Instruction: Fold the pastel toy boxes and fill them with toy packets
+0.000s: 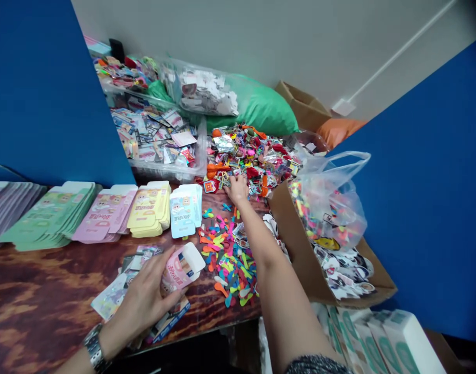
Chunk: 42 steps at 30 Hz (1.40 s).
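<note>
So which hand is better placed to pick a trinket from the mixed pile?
Probably the right hand: its fingers are at the near edge of the mixed pile, while the left hand is farther off, holding an open pink box.

Blue partitions flank a pale grey wall behind a brown-patterned table.

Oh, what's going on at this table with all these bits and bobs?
A person's left grip holds a small pink box, open at one end. Their right grip is at the near edge of a heap of mixed trinkets; whether it holds anything is hard to tell. Bright balloon-like pieces lie scattered between the arms, and a row of pastel cartons stretches off to the left.
</note>
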Motion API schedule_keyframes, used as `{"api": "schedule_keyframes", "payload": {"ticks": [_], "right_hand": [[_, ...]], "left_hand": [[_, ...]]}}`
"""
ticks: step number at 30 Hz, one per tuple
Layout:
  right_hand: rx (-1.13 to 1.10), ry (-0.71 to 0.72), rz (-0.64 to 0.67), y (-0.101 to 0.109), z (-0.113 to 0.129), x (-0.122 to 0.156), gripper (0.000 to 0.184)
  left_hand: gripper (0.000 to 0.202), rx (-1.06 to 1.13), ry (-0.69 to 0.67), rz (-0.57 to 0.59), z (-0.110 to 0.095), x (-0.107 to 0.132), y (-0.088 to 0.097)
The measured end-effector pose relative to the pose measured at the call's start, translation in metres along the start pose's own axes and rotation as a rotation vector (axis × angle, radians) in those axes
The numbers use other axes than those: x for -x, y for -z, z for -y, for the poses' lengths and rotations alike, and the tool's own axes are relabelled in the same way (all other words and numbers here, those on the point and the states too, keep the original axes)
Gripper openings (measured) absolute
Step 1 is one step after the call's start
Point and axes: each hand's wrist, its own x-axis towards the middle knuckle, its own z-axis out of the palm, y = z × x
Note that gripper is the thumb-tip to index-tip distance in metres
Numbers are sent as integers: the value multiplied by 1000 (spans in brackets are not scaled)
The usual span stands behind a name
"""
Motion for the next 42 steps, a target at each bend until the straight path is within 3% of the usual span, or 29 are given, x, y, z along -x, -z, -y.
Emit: {"api": "schedule_keyframes", "payload": {"ticks": [6,15,20,27,32,37,42], "right_hand": [[-93,94,48,14,-6,5,23],[-436,240,165,81,-19,55,34],[-898,236,326,123,-4,89,35],[-928,304,422,167,26,124,35],[-953,415,372,179,51,139,30],[-910,591,382,173,72,152,25],[-571,882,467,158,84,162,13]], "left_hand": [[77,46,28,30,-2,3,2],[78,75,-2,45,-8,2,1],[75,73,15,26,-8,0,1],[73,129,130,29,-9,2,7],[71,212,237,34,-9,-4,10],[69,386,329,109,-10,-8,21],[77,413,331,136,-11,-1,29]]}}
